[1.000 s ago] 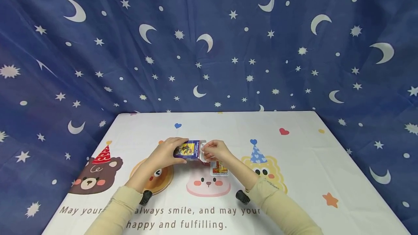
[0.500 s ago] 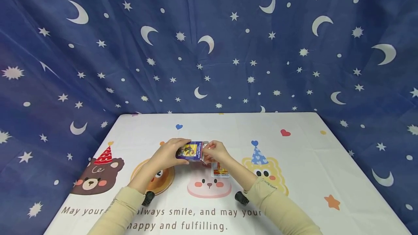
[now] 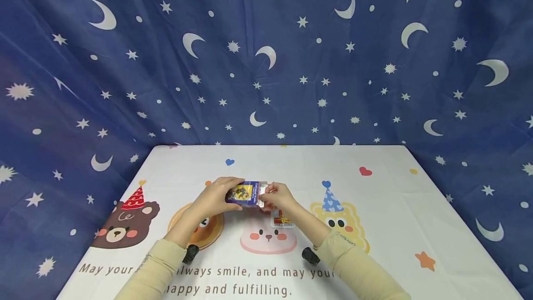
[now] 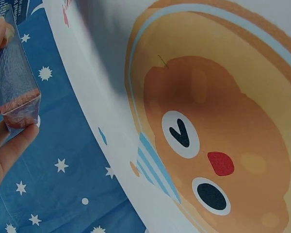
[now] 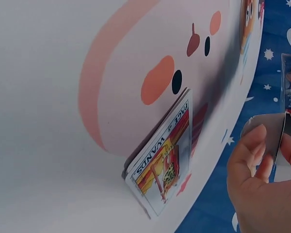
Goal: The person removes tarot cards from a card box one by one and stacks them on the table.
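Observation:
A blue tarot card box [image 3: 241, 192] with a yellow picture is held above the table by my left hand [image 3: 213, 197], fingers along its far edge and thumb along the near one. In the left wrist view, the box's end [image 4: 19, 104] has a clear wrap over it. My right hand [image 3: 280, 197] is at the box's right end, which is open. Its thumb and fingers pinch a pale flap [image 5: 270, 133] there, as the right wrist view shows. Just below lies a stack of tarot cards [image 5: 162, 167], "Page of Wands" on top, partly covered by the right hand in the head view.
The white tablecloth [image 3: 266, 159] carries printed cartoon faces, hearts and lettering. Behind the table and along its sides hangs a blue curtain [image 3: 291, 96] with moons and stars. Black wrist cameras sit under the left [image 3: 190, 253] and right [image 3: 310, 256] forearms.
The right fingers have shifted slightly at the box's open end. My left hand keeps its grip on the box. The head view has drifted a little; the card stack stays on the table.

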